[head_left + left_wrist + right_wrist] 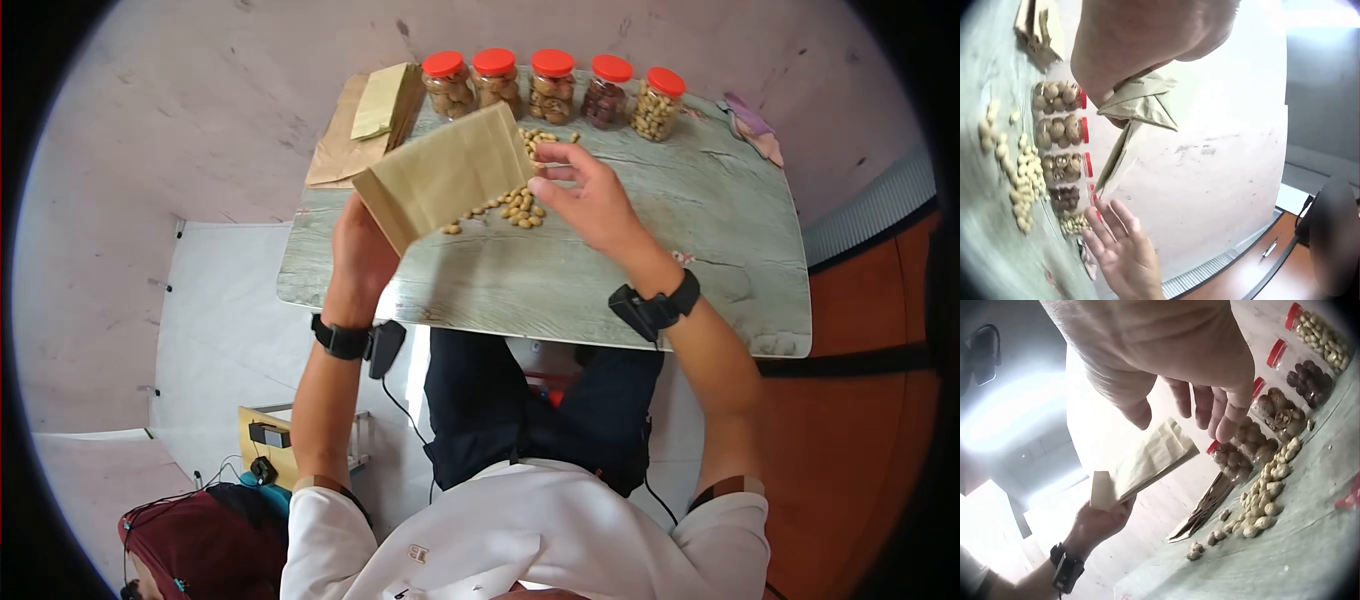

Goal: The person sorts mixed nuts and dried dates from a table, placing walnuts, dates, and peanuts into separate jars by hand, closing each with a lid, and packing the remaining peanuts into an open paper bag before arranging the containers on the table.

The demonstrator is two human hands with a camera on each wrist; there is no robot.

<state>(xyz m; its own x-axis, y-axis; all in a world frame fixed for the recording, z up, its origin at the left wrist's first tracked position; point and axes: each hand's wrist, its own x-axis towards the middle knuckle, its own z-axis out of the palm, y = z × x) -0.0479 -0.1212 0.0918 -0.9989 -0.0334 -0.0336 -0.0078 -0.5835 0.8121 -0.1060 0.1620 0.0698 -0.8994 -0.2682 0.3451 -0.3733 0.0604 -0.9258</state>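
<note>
A brown paper bag [445,180] is held up above the table by the left hand [362,250], which grips its folded bottom end. In the right wrist view the left hand [1100,522] is wrapped round the lower end of the bag [1154,456]. The right hand [600,205] hovers by the bag's other end with fingers spread and slightly bent; in the left wrist view its palm [1129,256] shows with nothing in it. Unshelled peanuts [522,210] lie loose on the table below and behind the bag.
Several jars with red lids [552,90] stand in a row along the table's back edge, holding nuts and dark fruit. More paper bags [345,135] lie stacked at the back left. A pink cloth [752,130] lies at the back right corner.
</note>
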